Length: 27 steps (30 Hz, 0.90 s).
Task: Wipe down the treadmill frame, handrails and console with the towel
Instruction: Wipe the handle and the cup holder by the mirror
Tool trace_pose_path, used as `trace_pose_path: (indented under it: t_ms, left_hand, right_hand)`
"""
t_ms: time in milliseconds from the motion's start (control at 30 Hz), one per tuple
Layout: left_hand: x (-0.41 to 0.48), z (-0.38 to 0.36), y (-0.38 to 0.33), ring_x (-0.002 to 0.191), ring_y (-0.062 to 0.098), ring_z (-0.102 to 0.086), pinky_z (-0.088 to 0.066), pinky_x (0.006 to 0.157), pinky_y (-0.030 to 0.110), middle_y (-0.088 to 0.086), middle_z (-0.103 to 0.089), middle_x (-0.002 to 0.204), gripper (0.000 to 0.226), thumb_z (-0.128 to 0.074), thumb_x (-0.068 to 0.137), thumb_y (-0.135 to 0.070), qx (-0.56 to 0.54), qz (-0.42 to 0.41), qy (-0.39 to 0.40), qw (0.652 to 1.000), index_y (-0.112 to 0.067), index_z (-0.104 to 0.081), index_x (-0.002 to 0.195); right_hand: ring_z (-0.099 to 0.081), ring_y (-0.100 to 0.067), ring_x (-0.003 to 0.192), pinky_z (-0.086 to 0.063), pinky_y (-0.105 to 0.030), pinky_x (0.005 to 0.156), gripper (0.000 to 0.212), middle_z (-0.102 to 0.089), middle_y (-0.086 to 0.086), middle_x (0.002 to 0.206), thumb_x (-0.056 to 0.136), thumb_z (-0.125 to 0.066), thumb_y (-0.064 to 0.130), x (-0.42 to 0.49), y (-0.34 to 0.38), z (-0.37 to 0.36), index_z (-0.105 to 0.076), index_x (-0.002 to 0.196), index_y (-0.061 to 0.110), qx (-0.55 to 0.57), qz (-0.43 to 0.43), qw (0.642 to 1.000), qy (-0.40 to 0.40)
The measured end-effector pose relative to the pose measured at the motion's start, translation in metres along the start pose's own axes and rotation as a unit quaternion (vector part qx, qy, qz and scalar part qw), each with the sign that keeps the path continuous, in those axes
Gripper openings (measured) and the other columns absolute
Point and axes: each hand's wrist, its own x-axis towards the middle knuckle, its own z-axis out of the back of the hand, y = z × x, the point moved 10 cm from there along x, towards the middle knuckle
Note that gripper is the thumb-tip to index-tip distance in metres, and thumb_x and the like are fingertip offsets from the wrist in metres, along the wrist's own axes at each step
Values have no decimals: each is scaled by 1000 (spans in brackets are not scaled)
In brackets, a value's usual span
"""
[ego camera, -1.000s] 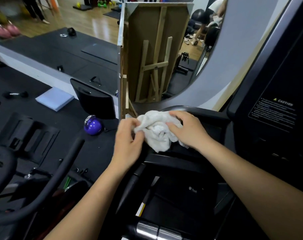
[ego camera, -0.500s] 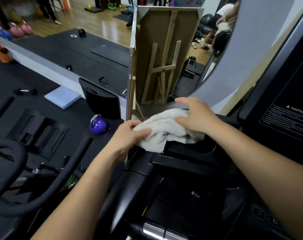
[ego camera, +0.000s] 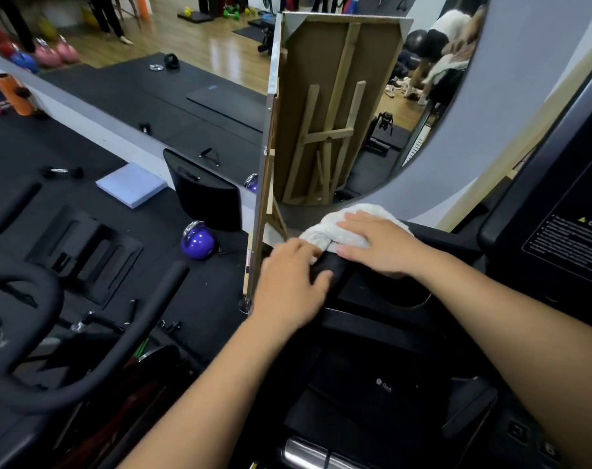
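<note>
Item: towel (ego camera: 325,228), white, bunched. It lay at centre frame, on the top edge of the treadmill frame (ego camera: 436,236), at the frame's far left corner.

Right hand (ego camera: 379,245): laid flat on the towel with fingers straight and together, palm down. It pressed rather than clutched, apparently to keep a broad patch of cloth on the surface for a wiping stroke.

Left hand (ego camera: 291,282): just below and left of the towel. Its fingertips met the cloth's near end and its thumb lay on the black corner. Whether it pinched the towel or only steadied the frame could not be told.

Cup recess (ego camera: 389,292): a dark hollow directly below the right hand, judged not yet reached.

Console (ego camera: 558,214): a black panel with a caution label at right of frame, apart from the towel and seemingly left to do.

Surroundings: an upright panel with a wooden strut back (ego camera: 335,106) stood close behind the corner. It probably crowded any stroke round the far side. On the floor mat at centre left sat a purple kettlebell (ego camera: 198,243) and, above it, a pale foam pad (ego camera: 131,184). A black handlebar (ego camera: 24,292) of a neighbouring machine filled the lower left, well clear of the work.
</note>
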Motion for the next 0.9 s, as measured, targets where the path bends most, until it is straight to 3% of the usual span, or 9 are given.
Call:
trace_pose_path:
  t_ms: [67, 133, 200, 267, 367, 467, 633, 800, 900]
  left_hand:
    - [-2, -17, 6, 118, 21, -52, -43, 100, 41, -2, -57, 124, 37, -65, 89, -35, -54, 38, 25, 998, -19, -57, 122]
    - [4, -19, 15, 119, 17, -54, -44, 100, 39, -4, -58, 125, 42, -65, 89, -38, -119, 76, 15, 990, -20, -52, 125]
    - [13, -18, 14, 112, 20, -56, -47, 96, 43, -4, -58, 117, 43, -66, 87, -40, -110, 62, 11, 992, -23, -52, 123]
    - [22, -9, 8, 102, 24, -55, -46, 89, 42, -3, -54, 101, 34, -67, 87, -36, -58, 26, -2, 998, -21, -58, 116]
    - [36, 12, 3, 91, 21, -53, -43, 82, 32, -5, -47, 87, 11, -67, 89, -23, -73, -5, -35, 997, -19, -69, 98]
    - [44, 38, 6, 82, 8, -56, -43, 73, 24, -10, -57, 84, 10, -64, 84, -16, -173, 36, -55, 983, -24, -68, 80]
    - [56, 76, -15, 65, -3, -53, -41, 59, 15, -12, -63, 69, 14, -57, 83, -10, -207, 12, -45, 977, -18, -66, 75]
    - [71, 119, -2, 71, 7, -57, -45, 63, 22, -7, -66, 71, 26, -58, 87, -4, -363, 39, -92, 926, -23, -70, 74]
    - [75, 131, 7, 71, 13, -60, -48, 62, 28, -4, -68, 73, 32, -58, 88, -2, -403, 62, -77, 910, -27, -71, 72]
  right_hand:
    - [-32, -20, 142, -24, -32, 113, 41, -43, 2, 150, 97, -52, 35, 0, -8, 6, -53, 138, 27, 26, -23, 999, -27]
    - [-49, -28, 125, -38, -33, 95, 30, -60, -5, 131, 99, -50, 29, 0, -19, 18, -64, 124, 20, 75, -74, 991, -79]
    - [-58, -29, 101, -40, -33, 77, 24, -67, -8, 101, 100, -46, 25, -2, -18, 28, -65, 103, 10, 131, -92, 980, -116]
    - [-59, -26, 90, -44, -35, 76, 24, -66, -6, 91, 101, -45, 26, -5, -11, 38, -61, 96, 9, 193, -78, 967, -144]
    - [-58, -11, 84, -44, -25, 71, 11, -63, 10, 89, 96, -54, 32, -14, -8, 47, -60, 100, 23, 204, -45, 967, -149]
    - [-57, -9, 85, -45, -25, 72, 32, -59, 15, 93, 84, -69, 34, -20, -15, 36, -54, 111, 36, 108, -33, 990, -80]
    - [-57, -21, 86, -50, -37, 73, 23, -64, 2, 95, 84, -51, 14, -26, -36, 61, -54, 98, 32, 80, -97, 981, -148]
    - [-58, -19, 87, -43, -31, 70, 21, -64, 4, 97, 96, -43, 15, -37, -23, 130, -56, 99, 31, 178, -78, 940, -279]
    - [-58, -14, 99, -45, -29, 79, 13, -61, 12, 108, 95, -57, 32, -36, -6, 139, -57, 108, 32, 231, -34, 950, -206]
